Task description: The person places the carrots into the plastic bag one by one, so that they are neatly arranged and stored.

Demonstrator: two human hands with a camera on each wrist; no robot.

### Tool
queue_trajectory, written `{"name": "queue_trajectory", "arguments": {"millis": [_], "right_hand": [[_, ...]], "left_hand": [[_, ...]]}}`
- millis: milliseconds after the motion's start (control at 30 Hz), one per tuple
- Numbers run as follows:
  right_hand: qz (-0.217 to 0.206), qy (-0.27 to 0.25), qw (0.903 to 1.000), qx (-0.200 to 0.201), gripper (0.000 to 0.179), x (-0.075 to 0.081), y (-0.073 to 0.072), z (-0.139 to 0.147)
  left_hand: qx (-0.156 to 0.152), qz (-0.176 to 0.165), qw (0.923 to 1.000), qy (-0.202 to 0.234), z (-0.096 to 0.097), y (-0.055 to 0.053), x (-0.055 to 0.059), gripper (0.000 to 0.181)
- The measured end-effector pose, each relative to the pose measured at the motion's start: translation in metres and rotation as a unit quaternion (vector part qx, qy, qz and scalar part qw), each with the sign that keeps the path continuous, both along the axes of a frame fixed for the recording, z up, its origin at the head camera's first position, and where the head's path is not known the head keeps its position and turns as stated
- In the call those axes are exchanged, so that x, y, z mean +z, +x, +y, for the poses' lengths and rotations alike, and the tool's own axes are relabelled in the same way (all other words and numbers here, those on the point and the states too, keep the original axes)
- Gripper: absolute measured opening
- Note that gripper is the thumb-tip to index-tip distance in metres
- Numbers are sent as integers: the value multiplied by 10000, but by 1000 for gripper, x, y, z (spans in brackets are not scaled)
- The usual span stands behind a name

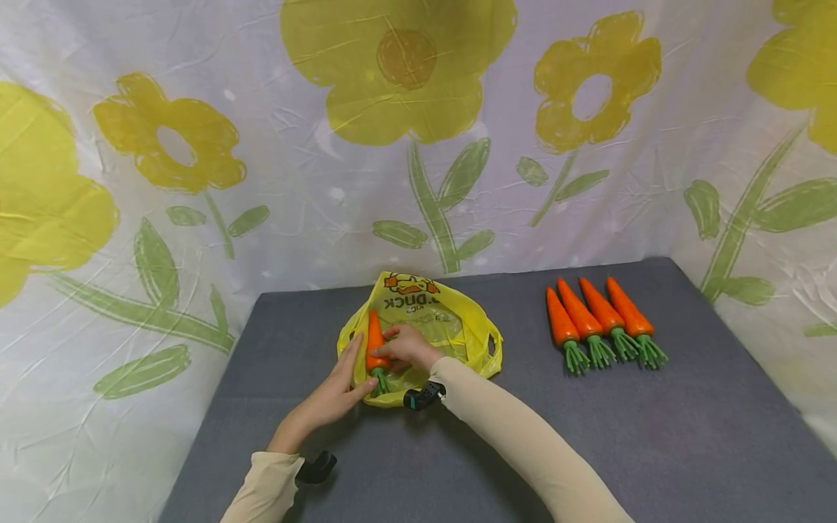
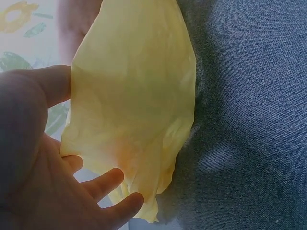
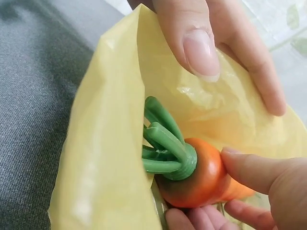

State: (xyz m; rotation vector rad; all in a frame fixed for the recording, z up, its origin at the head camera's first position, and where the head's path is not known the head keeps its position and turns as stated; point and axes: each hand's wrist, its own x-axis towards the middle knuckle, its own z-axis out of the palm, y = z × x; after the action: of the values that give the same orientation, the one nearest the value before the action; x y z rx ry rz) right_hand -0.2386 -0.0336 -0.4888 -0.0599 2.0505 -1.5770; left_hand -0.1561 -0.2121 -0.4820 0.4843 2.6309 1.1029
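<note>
A toy carrot with a green top lies inside the left part of a yellow plastic bag. My right hand reaches into the bag and grips the carrot. In the right wrist view, thumb and fingers hold the orange body just below its green stems. My left hand is at the bag's left rim, fingers and thumb spread and fairly straight. The left wrist view shows its thumb reaching behind the bag's edge, with the other fingers along the outside of the yellow plastic.
Several more toy carrots lie side by side on the right of the dark grey table. A white curtain printed with yellow flowers hangs behind the table. The bag has loop handles at its sides.
</note>
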Motion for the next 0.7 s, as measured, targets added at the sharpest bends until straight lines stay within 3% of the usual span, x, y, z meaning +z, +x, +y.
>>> {"name": "queue_trajectory", "arguments": {"millis": [300,700], "right_hand": [[-117,63,9998,-172,46,-1,1,1],[-147,126,9998,-62,46,0,2,3]], "left_hand": [[3,38,10000,9,-1,0,0,90],[28,5,10000,-19,-1,2,0,90]]}}
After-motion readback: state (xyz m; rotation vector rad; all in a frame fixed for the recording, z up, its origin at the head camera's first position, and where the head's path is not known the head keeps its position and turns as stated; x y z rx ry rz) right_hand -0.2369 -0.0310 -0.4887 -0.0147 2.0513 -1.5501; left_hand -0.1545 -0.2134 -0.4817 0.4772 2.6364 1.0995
